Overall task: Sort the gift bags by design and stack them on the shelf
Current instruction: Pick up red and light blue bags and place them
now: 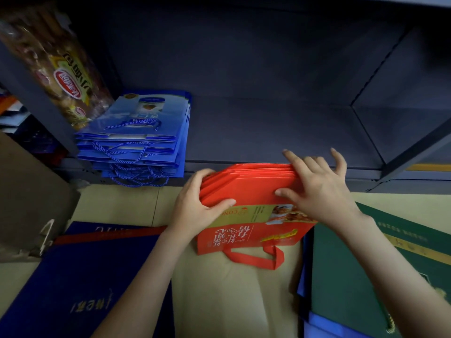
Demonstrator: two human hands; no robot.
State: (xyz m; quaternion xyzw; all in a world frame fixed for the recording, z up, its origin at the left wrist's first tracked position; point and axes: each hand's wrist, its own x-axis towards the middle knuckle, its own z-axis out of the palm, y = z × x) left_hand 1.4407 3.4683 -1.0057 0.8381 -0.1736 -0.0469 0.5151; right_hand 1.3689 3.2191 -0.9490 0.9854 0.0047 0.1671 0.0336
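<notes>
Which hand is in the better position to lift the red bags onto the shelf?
Probably the left hand: its thumb lies on top and its fingers curl round the left edge of the red bags, so it grips the stack. The right hand only rests on top, fingers spread.

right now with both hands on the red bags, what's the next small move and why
Probably slide the red gift bags forward onto the shelf, beside the blue gift bags. The left hand grips the stack's left edge, the right hand presses on top, and its far edge sits at the shelf lip, with bare shelf right of the blue stack.
</notes>
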